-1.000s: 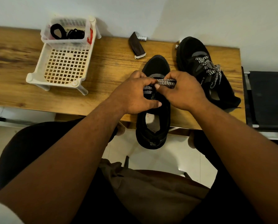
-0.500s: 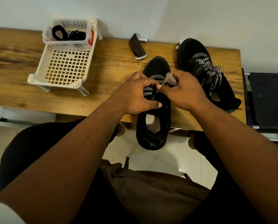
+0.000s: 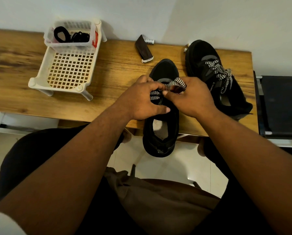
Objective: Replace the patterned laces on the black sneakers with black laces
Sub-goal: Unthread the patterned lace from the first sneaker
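- The patterned lace [image 3: 176, 83] loops above the near black sneaker [image 3: 160, 133], whose heel overhangs the wooden surface [image 3: 108, 78].
- The right hand [image 3: 192, 99] has its grip pinched on that loop; the left hand [image 3: 142, 100] curls its grip round the laced part.
- The second sneaker [image 3: 208, 65], laced, sits just beside.
- Black laces [image 3: 70, 35] lie in a white basket [image 3: 40, 78] well apart.

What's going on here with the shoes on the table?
A person is unlacing the near sneaker at the table's edge. The left hand steadies it and grips the patterned lace; the right hand pulls a loop free. The other sneaker remains fully laced. Black laces wait in the clear tub on the white rack.
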Motion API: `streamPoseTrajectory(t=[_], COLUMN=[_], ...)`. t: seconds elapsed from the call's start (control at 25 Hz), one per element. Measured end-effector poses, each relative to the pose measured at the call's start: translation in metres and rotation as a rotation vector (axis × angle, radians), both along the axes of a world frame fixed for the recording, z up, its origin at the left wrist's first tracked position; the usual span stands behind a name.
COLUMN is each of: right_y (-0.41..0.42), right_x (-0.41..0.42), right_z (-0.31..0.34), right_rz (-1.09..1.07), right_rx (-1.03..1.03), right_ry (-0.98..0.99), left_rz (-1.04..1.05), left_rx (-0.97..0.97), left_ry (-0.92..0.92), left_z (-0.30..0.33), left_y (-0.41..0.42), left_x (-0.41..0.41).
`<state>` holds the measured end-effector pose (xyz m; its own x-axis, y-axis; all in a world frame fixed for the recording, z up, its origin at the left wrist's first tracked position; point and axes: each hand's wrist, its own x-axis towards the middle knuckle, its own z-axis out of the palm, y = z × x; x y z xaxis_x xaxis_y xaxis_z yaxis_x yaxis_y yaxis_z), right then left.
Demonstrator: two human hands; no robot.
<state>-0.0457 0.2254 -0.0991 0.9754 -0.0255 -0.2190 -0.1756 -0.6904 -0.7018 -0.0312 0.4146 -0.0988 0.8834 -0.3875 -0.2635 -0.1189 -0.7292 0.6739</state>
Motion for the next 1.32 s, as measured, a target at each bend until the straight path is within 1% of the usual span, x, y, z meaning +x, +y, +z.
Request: streamPoseTrajectory(t=[0.12, 0.16, 0.2, 0.28, 0.32, 0.36, 0.4, 0.48, 0.52, 0.56, 0.64, 0.68, 0.72, 0.76, 0.84, 0.92, 1.04, 1.2, 1.32], right_y=[0.004, 0.004, 0.003, 0.001, 0.000, -0.001, -0.002, -0.002, -0.004, -0.007, -0.011, -0.010, -0.007, -0.004, 0.001, 0.004, 0.005, 0.000, 0.001], right_x=[-0.003, -0.001, 0.002, 0.007, 0.010, 0.011, 0.011, 0.013, 0.013, 0.014, 0.013, 0.010, 0.007, 0.004, 0.001, -0.001, 0.001, 0.008, 0.006], right_z=[-0.002, -0.001, 0.000, 0.003, 0.004, 0.004, 0.001, 0.000, 0.000, 0.000, 0.004, 0.008, 0.011, 0.015, 0.012, 0.004, 0.000, 0.005, 0.006], right_rz=[-0.056, -0.124, -0.247, -0.500, -0.550, -0.545, -0.523, -0.527, -0.528, -0.493, -0.299, -0.195, -0.118, -0.063, 0.036, 0.133, 0.162, 0.207, 0.246], right_rx=[0.035, 0.084, 0.204, 0.531, 0.605, 0.599, 0.566, 0.486, 0.404, 0.272, -0.052, -0.183, -0.271, -0.305, -0.291, -0.231, -0.136, -0.172, -0.185], right_ry=[-0.067, -0.058, -0.006, 0.168, 0.235, 0.262, 0.255, 0.162, 0.106, 0.062, -0.001, -0.065, -0.144, -0.214, -0.273, -0.195, -0.095, -0.087, -0.106], left_rz=[0.003, 0.002, 0.000, -0.001, 0.003, 0.006, 0.008, 0.006, 0.006, 0.006, 0.021, 0.043, 0.067, 0.085, 0.087, 0.071, 0.066, 0.117, 0.071], left_rx=[0.004, 0.009, 0.015, 0.020, 0.017, 0.011, 0.006, 0.000, 0.004, 0.012, 0.006, -0.019, -0.043, -0.045, 0.025, 0.071, 0.035, -0.014, -0.032], left_ry=[-0.008, -0.009, -0.009, -0.006, -0.004, -0.004, -0.002, 0.000, -0.005, -0.018, -0.076, -0.109, -0.132, -0.150, -0.161, -0.129, -0.022, 0.055, 0.102], left_z=[-0.001, 0.000, 0.000, 0.000, 0.000, 0.000, -0.001, -0.002, -0.002, -0.002, -0.003, -0.002, -0.002, -0.001, 0.000, -0.001, -0.002, -0.001, -0.001], left_y=[0.001, 0.000, 0.000, 0.000, 0.000, 0.000, 0.001, 0.002, 0.002, 0.001, 0.000, 0.000, 0.001, 0.000, -0.002, -0.005, -0.003, 0.004, 0.007], left_x=[0.001, 0.001, 0.001, 0.001, 0.001, 0.001, 0.001, 0.002, 0.001, 0.001, -0.001, -0.002, -0.002, -0.002, -0.002, -0.002, 0.001, 0.009, 0.013])
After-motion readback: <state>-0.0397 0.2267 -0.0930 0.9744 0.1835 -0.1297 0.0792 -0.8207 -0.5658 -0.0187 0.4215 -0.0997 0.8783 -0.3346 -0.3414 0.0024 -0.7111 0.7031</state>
